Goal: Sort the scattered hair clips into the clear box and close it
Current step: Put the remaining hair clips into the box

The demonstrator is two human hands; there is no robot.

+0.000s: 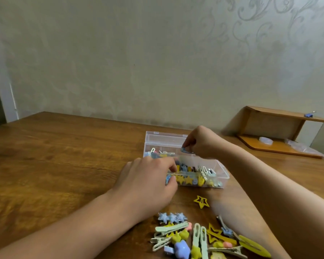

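Right hand (202, 144) with blue clip (187, 150) (over clear box (225, 174))

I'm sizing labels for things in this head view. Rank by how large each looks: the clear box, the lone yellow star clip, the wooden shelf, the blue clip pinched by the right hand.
1. wooden shelf, though it stands farther back
2. clear box
3. yellow star clip
4. blue clip, partly hidden by the right hand

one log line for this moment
right hand: pinches blue clip over clear box | left hand: at box front | lid: open
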